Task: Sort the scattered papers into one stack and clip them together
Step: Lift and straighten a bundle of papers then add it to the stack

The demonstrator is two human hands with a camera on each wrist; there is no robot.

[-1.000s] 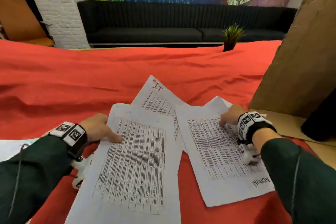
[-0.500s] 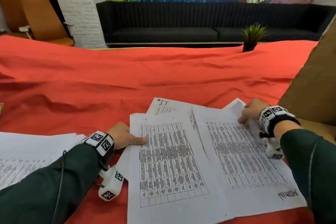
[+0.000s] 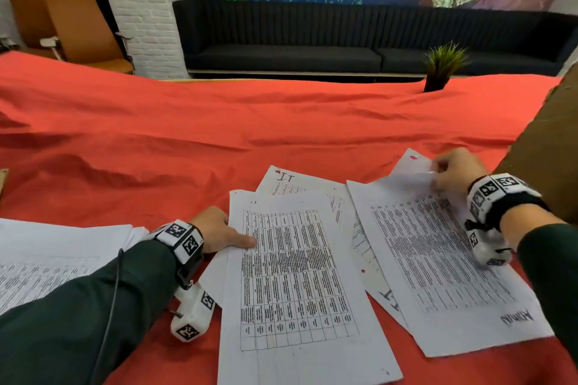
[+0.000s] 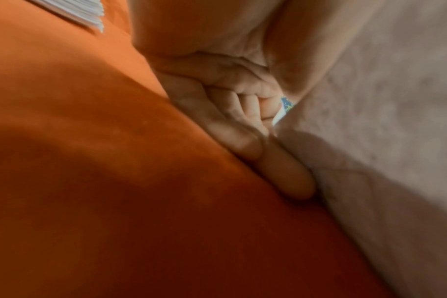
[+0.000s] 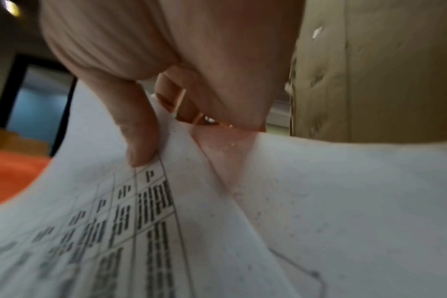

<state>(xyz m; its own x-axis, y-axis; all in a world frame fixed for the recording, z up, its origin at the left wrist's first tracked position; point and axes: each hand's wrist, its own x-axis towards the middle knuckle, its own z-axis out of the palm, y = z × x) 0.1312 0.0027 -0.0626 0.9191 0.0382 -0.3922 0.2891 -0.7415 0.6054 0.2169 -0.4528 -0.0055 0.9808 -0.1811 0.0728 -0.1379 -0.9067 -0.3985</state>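
A wrinkled red cloth (image 3: 219, 134) is covering the table across the whole middle of the head view, and a brown cardboard panel (image 3: 550, 147) is rising at the right edge. Loose white printed sheets are lying fanned over the lower centre and lower right. A separate pile of white papers (image 3: 53, 247) is sitting at the lower left, well apart from them.

The nearest table-printed white sheet (image 3: 297, 284) is running its long axis from the bottom edge up toward the centre. The white sheet marked "ADMIN" (image 3: 438, 262) is lying to its right, tilted, its long axis leaning up and left. A white sheet marked "IT" (image 3: 300, 184) is showing between and beneath them.

The left hand (image 3: 219, 233) is resting at the nearer sheet's left edge; in the left wrist view its fingers (image 4: 245, 113) are tucking under the paper while the thumb is lying on top, so it is pinching that edge. The right hand (image 3: 453, 170) is gripping the far top corner of the "ADMIN" sheet, thumb (image 5: 140, 141) above and fingers beneath, and the corner is curling up off the cloth.

The coming move probably turns on this: the central sheet lies left of and nearer than the right hand's grip, so the pinched sheet would have to travel leftward and rotate for the long axes to match.

No clip is visible.
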